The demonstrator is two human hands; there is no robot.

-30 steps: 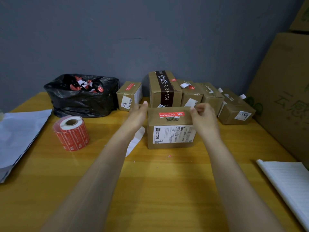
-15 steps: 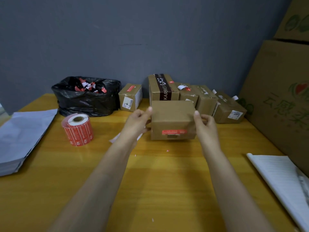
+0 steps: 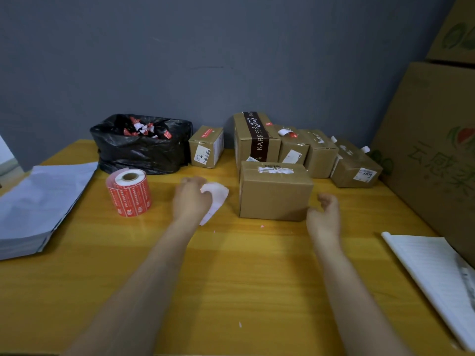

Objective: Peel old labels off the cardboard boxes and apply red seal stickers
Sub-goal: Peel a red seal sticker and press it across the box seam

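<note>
Broadly, the yellow desk is carrying everything, and the plain cardboard box is sitting at its middle, with torn label residue showing on its top. Right of that box a tall printed carton is looming. Far left of it a stack of grey mailer bags is lying flat, and a black rubbish bag holding scraps is slumping behind-left. Behind the box, smaller boxes are crowding close, the KARRIES-taped box nearest, so turning room is looking tight there. The box is looking light and stiff, and gripping its two side walls is seeming safest. Left of it the roll of red seal stickers is standing upright. The left hand is lying on a white paper slip, fingers curled; whether it is pinching, I cannot tell. The right hand is hovering empty, loosely curled, beside the box's near right corner.
</note>
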